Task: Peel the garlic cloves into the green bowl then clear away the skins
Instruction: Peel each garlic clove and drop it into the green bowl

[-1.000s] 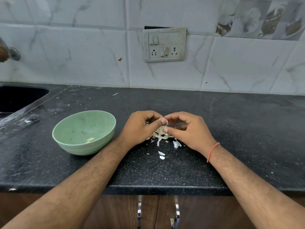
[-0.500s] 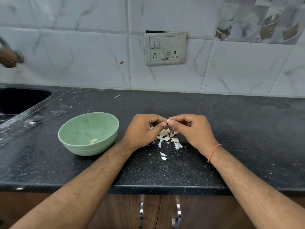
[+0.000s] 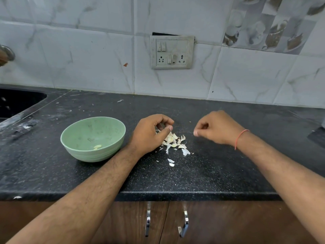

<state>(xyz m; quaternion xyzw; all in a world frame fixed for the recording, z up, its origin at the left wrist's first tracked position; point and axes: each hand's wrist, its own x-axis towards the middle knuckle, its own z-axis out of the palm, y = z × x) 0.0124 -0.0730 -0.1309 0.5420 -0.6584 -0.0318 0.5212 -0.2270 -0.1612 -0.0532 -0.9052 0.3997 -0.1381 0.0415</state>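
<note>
Right hand [image 3: 217,128] has drawn away from left hand [image 3: 151,133]; no writing legible.

A black speckled worktop [image 3: 211,173] meets white marbled wall tiles [image 3: 79,55] bearing a switch plate [image 3: 172,52]; a dark sink [image 3: 15,103] lies left, wooden cabinet doors [image 3: 211,224] below.
</note>
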